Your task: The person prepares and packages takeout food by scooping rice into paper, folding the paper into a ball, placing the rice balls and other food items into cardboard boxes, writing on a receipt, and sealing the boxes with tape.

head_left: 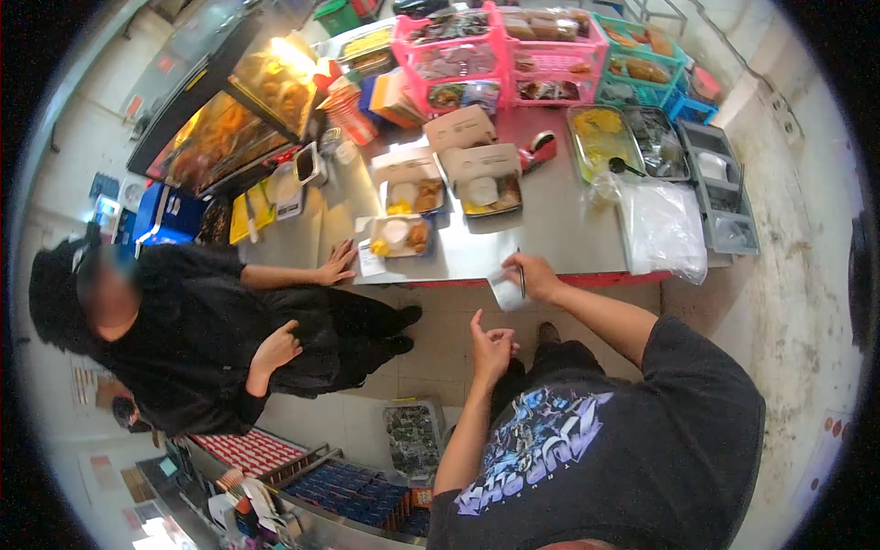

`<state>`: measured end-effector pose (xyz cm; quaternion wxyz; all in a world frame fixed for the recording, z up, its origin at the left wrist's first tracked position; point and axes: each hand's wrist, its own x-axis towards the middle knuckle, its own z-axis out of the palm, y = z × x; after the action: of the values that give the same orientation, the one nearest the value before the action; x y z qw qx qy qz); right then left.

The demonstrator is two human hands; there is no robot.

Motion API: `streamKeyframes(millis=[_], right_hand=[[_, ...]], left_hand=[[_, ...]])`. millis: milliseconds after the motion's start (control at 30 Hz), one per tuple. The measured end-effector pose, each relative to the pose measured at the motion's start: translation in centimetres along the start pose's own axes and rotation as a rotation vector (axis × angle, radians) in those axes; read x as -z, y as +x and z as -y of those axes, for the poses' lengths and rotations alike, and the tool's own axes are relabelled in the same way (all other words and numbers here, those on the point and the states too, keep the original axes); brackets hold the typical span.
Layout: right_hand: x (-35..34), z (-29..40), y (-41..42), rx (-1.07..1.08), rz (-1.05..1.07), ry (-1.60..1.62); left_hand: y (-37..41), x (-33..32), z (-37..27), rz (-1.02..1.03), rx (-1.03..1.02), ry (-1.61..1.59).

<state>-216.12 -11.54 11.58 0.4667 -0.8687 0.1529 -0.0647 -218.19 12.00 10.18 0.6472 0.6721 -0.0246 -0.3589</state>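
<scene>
My right hand [535, 276] is at the front edge of the metal table [564, 234]. It grips a dark pen [521, 275] together with a white paper slip [507, 292], which hangs over the edge. My left hand [492, 349] is raised below it, index finger extended and the others partly curled, with nothing visible in it. On the table ahead, open meal boxes hold white rice and other food: one [487, 194] straight ahead, another [412, 192] beside it, and a smaller one [399, 236] at the front edge. Another white slip [371, 260] lies beside the smaller box.
A co-worker [199, 330] stands at left, one hand [337, 265] on the table. Behind the boxes are a red tape dispenser [537, 151] and pink baskets [450, 58]. Food trays [605, 137] and clear plastic bags [663, 223] lie right. A lit food warmer [227, 130] stands at left.
</scene>
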Motion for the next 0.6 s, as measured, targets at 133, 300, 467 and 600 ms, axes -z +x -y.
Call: streamKeyframes(millis=[133,300,467,600], right_hand=[[4.2,-7.5,6.1,0.047,-0.066,-0.071],[5.1,-15.4,9.8,0.123,-0.063,-0.240],[6.0,-16.2,11.0,0.111,-0.291,-0.143],[6.6,-16.7,12.0,0.133,-0.308,-0.114]], left_hand=[[6.1,-4.8,-3.7,-0.019,-0.332,0.600],[17.1,-8.2,-4.5,0.001,-0.636,1.146],[23.5,-9.0,-4.2,0.076,-0.587,1.322],[25.7,-8.6,-4.2,0.063,-0.627,1.295]])
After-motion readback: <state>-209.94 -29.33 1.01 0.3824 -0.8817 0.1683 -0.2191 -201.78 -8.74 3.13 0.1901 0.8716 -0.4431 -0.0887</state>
